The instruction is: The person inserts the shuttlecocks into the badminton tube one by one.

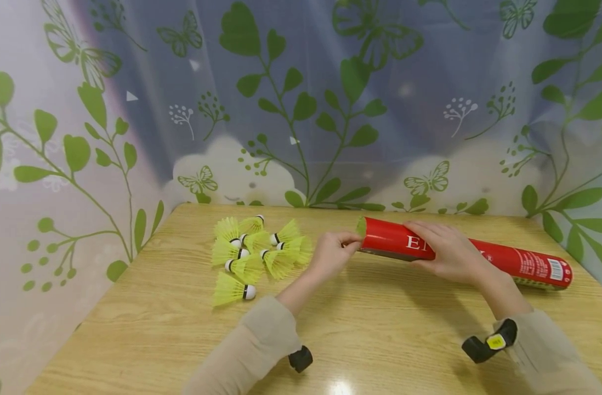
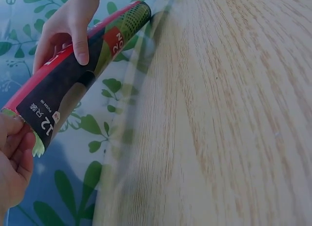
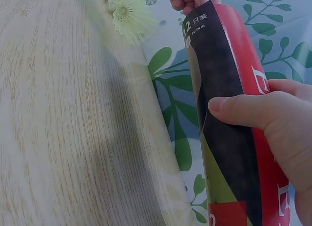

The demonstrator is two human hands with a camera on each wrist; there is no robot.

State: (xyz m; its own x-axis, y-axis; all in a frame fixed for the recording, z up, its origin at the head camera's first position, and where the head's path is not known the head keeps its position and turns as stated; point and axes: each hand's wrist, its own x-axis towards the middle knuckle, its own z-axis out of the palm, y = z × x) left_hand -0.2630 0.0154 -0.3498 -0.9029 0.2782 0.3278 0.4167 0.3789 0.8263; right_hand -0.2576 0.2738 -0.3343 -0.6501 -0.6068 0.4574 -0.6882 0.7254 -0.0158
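The step in hand looks to be work at the open end of a red cardboard tube (image 1: 393, 237), which lies slantwise over the right part of the desk (image 1: 380, 334), its mouth turned toward the left and seemingly raised off the surface; whether the far end rests on the desk is hard to tell. The right hand (image 1: 446, 249) grasps the tube around its middle, thumb across the dark panel and fingers over the red side. The left hand (image 1: 329, 255) is at the mouth with fingers bent in at the rim; whether they pinch anything there cannot be made out. A jagged yellow-green edge (image 2: 38, 149) shows at that opening, probably the skirt of a shuttlecock inside. To the left of the tube, well apart from it, a cluster of yellow shuttlecocks (image 1: 255, 241) lies on the desk, with one more shuttlecock (image 1: 230, 291) on the side nearer the person. These pictures alone do not settle whether a piece is being drawn out or seated. Either way, the next move seems to call for a firm right-hand hold: a light pinch and straight pull along the tube if it is coming out, or an even fingertip push if it is going in.
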